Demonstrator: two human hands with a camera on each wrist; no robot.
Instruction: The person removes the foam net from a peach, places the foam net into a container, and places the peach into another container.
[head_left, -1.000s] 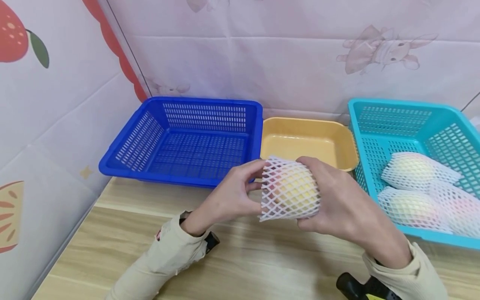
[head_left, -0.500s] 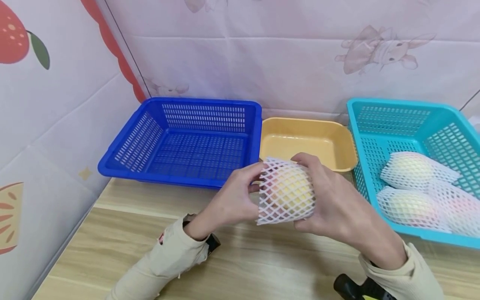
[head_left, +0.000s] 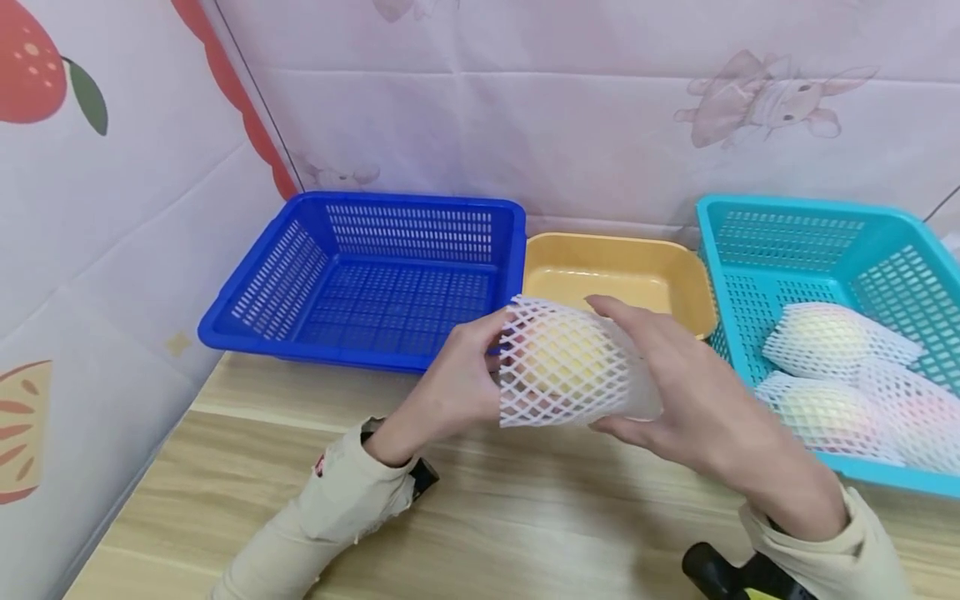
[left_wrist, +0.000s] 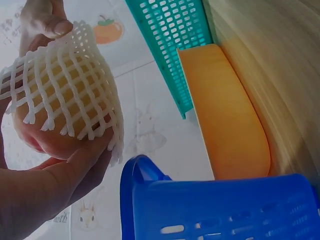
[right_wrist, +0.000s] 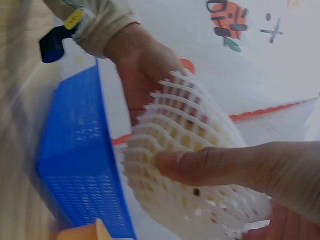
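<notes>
A yellow-and-pink peach [left_wrist: 55, 142] sits inside a white foam net [head_left: 577, 367], held between both hands above the table. My left hand [head_left: 450, 383] grips the peach at its left end, where bare pink skin shows below the net's edge in the left wrist view. From the right, my right hand [head_left: 697, 400] pinches the net with the thumb on one side and fingers on the other. In the right wrist view, its thumb [right_wrist: 200, 165] presses on the mesh. The net reaches past the peach towards the right palm. Some left fingertips are hidden behind the net.
A blue basket [head_left: 360, 360] stands back left, a yellow tub [head_left: 622, 243] behind the hands. At right, a teal basket [head_left: 817, 208] holds several netted fruits [head_left: 825, 337]. A printed cloth wall [head_left: 487, 125] rises behind the wooden table [head_left: 225, 467].
The peach and net have risen slightly and shifted left. My right hand has drawn away to the right, and more of the net now stretches between the peach and that palm.
</notes>
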